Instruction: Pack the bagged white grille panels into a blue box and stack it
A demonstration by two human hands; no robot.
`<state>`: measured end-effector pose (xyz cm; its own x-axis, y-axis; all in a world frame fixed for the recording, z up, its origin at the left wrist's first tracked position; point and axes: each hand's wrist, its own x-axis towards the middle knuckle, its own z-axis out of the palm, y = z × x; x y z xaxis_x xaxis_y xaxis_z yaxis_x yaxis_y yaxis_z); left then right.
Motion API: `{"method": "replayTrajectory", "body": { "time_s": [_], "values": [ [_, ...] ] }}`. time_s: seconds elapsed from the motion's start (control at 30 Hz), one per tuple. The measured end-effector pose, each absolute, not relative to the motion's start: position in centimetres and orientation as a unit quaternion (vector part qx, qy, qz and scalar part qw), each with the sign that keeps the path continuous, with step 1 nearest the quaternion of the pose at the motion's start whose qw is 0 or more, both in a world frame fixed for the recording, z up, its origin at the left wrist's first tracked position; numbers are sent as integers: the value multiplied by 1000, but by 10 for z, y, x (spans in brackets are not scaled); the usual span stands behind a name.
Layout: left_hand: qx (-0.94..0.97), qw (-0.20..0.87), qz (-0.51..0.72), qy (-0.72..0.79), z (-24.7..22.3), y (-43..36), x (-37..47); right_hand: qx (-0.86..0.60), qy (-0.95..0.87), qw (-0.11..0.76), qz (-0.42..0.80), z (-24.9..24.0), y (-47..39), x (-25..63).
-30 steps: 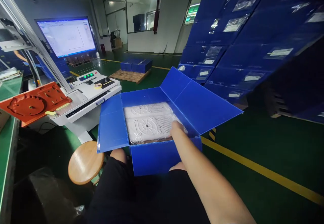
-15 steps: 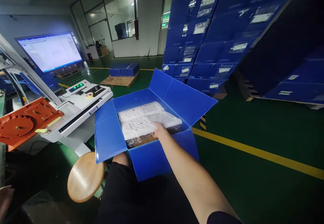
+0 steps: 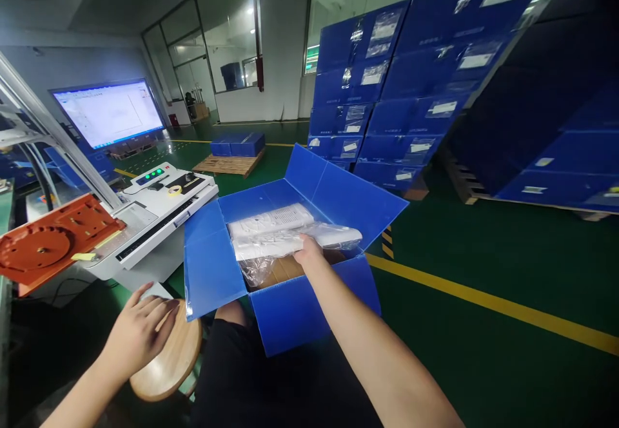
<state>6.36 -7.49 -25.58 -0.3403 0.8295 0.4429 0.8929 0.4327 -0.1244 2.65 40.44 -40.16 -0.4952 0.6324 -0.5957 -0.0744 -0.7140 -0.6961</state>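
Green floor (image 3: 503,280) is spreading around me, with stacked blue boxes (image 3: 358,86) standing at the far right. From my remote seat I am watching the right hand (image 3: 308,251) clasping the near edge of the near white panel (image 3: 275,245), about midway along it. That panel is lying tilted in the mouth of the open blue box (image 3: 314,315), brown cardboard (image 3: 280,271) showing below. I am judging it light and fairly stiff, perhaps moulded plastic, so one hand is probably sufficing, though the ends may be dipping. Its loose clear film (image 3: 256,272) is glinting, and I am expecting slipperiness; I am favouring a hold on the solid edge, or both short ends, rather than on bagging. A second white panel (image 3: 271,219) is resting just behind. The left hand (image 3: 138,328) is holding nothing, fingers spreading loosely before the wooden stool (image 3: 164,370). Beyond, a white machine (image 3: 193,202) is standing near the box.
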Motion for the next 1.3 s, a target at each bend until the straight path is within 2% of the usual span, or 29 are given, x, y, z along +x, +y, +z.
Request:
{"method": "replayTrajectory", "body": {
  "time_s": [0.2, 0.33, 0.47, 0.53, 0.6, 0.67, 0.73, 0.8, 0.9, 0.93, 1.0, 1.07, 1.2, 1.23, 1.3],
  "values": [
    [-552, 253, -133, -784, -256, 49, 92, -430, -255, 318, 806, -336, 373, 83],
    [-513, 212, -121, -823, -263, 119, 117, -313, -290, 405, 809, -287, 319, 126],
    [-430, 167, -143, -876, -275, 135, 117, -195, -351, 440, 803, -241, 271, 162],
    [-412, 177, -214, -868, -279, 125, 108, -145, -417, 403, 802, -225, 255, 177],
    [-368, 173, -330, -852, -281, 112, 100, -57, -505, 316, 801, -215, 244, 192],
    [-287, 133, -464, -827, -282, 100, 97, 25, -594, 214, 775, -213, 238, 209],
    [-211, 68, -586, -780, -288, 92, 103, 50, -678, 164, 715, -216, 236, 228],
    [-163, 1, -671, -723, -302, 85, 117, 41, -748, 223, 624, -221, 237, 252],
    [-126, -59, -712, -688, -329, 72, 144, -6, -785, 399, 473, -231, 245, 292],
    [-121, -68, -712, -688, -339, 66, 154, -34, -783, 435, 443, -234, 250, 302],
    [-122, -87, -707, -691, -353, 54, 171, -107, -775, 451, 429, -244, 262, 313],
    [-128, -116, -707, -686, -362, 42, 186, -164, -766, 394, 481, -258, 272, 314],
    [-140, -145, -702, -683, -358, 24, 208, -198, -657, 122, 717, -285, 274, 309],
    [-147, -142, -697, -687, -354, 20, 212, -212, -609, 80, 760, -287, 270, 310],
    [-166, -150, -685, -694, -344, 13, 218, -245, -543, 58, 801, -287, 262, 314]
  ]
}}
